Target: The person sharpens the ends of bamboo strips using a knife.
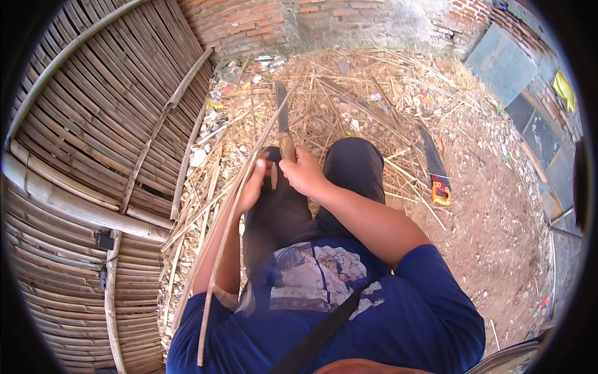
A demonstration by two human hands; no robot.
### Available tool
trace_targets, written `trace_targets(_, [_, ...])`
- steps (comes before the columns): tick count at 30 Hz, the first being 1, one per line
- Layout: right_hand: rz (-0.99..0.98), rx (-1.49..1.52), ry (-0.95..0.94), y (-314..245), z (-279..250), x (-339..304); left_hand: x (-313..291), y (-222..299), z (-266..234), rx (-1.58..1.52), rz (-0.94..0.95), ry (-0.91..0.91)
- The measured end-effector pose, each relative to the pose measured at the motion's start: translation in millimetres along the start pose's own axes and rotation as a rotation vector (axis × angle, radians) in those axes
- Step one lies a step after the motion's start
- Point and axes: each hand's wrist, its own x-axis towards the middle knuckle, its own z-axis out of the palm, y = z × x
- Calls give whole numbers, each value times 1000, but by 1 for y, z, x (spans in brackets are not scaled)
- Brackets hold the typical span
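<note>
My right hand (303, 174) is closed round the wooden handle (286, 148) of a large knife, whose dark blade (282, 106) points away from me beyond my knees. Just to its left, my left hand (251, 186) is curled around long, thin bamboo strips (240, 177). They run from the ground ahead, past my left forearm, to my left side; the exact grip is partly hidden. A small, pale, pointed piece (273, 177) shows by the left fingers, against my dark trousers. Both hands are over my left thigh.
A handsaw (434, 165) with an orange and black handle lies on the ground to my right. Bamboo scraps (398, 75) and litter cover the ground ahead. A bamboo slat wall (93, 118) stands close on the left, a brick wall (249, 25) at the back, and grey panels (503, 65) at the right.
</note>
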Motion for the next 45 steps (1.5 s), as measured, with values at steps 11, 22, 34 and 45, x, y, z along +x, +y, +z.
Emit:
trace_targets(11, [14, -318, -114, -38, -18, -12, -118, -62, -29, 142, 415, 534])
trace_targets(22, [31, -590, -360, -43, -10, -4, -129, -95, -77, -214, 269, 984])
trace_targets(34, [-89, -808, -495, -58, -41, 5, -171, -35, -84, 438, -168, 441])
trace_targets(45, [-166, -790, -761, -92, -70, 5, -141, -59, -100, 1062, 8, 537])
